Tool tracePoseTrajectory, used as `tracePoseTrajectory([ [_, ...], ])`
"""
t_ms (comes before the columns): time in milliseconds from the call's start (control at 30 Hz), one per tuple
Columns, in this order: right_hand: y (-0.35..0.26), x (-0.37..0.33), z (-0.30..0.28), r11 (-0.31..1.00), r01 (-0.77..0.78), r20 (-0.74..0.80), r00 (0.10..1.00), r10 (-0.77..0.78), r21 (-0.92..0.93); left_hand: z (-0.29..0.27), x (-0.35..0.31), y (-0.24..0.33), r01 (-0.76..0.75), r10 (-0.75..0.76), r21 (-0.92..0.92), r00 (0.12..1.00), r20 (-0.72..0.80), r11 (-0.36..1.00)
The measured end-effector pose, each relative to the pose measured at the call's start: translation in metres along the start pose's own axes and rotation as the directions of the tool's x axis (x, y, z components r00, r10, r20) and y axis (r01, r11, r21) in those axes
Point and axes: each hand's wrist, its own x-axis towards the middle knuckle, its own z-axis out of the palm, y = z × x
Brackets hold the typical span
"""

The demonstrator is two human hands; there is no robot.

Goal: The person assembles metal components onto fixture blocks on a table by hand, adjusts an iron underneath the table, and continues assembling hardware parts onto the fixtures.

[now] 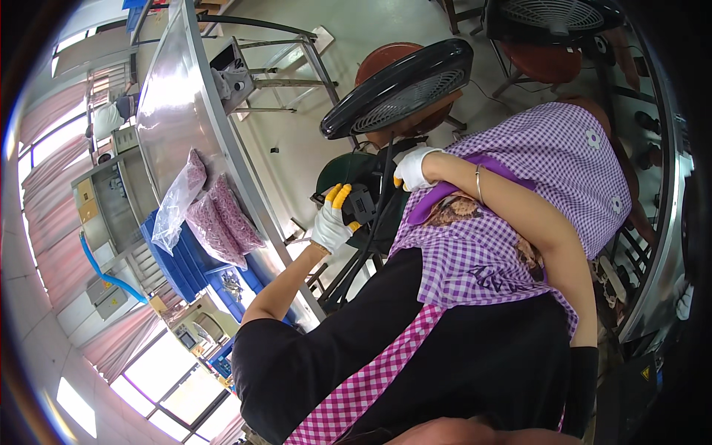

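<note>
My left hand (332, 225), in a white glove with yellow fingertips, is closed round the side of a dark boxy plastic part (361, 204). The thumb and fingers press on opposite edges of it. My right hand (419, 169), gloved the same way, is curled closed beside a black cable or thin pole (386, 182); what its fingers hold is hidden. Just beyond both hands stands a black round fan (404, 89) with a grille. A dark green round thing (337, 172) lies behind the boxy part, partly covered by it.
To the left runs a shiny metal table (169, 111) with clear bags of pink-purple small pieces (222, 215) and blue bins (174, 256) by it. Red-brown round stools (386, 61) and a second black fan (552, 18) stand beyond. A metal edge (664, 245) lies right.
</note>
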Motion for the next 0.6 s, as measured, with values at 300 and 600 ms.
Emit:
tracePoseTrajectory([
  [300, -0.004, -0.001, -0.002, 0.998, -0.027, -0.013, 1.0, 0.027, -0.057, -0.003, 0.019, 0.029, 0.002, -0.053, 0.366, 0.99, 0.129, 0.931],
  [600, -0.002, -0.009, -0.003, 0.999, 0.0, -0.084, 0.996, -0.003, -0.036, 0.003, 0.027, 0.033, -0.042, -0.104, 0.574, 0.97, 0.218, 0.818],
])
